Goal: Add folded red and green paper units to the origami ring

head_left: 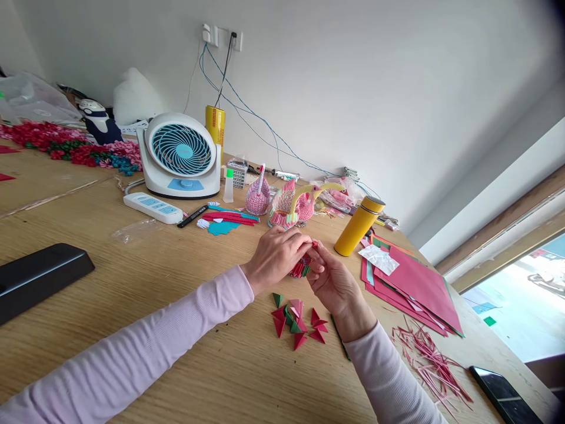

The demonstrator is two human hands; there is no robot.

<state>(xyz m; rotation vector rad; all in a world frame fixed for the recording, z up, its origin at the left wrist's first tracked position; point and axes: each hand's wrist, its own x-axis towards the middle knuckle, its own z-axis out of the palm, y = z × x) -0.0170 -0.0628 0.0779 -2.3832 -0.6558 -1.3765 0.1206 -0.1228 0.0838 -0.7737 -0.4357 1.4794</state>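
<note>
Just beyond scattered paper triangles [289,318] on the tabletop [198,359], the left hand [277,254] curls over a red-and-green paper piece [300,269], its grip hidden; the right hand [338,288] pinches the piece between its fingers

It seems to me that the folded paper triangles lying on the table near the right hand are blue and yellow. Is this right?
Not the colours: in the head view, the folded paper triangles near the right hand are red, green and pink.

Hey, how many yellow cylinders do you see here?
2: one yellow cylinder behind the fan, the other beyond the right hand, beside the red paper sheets. More could be hidden.
</note>
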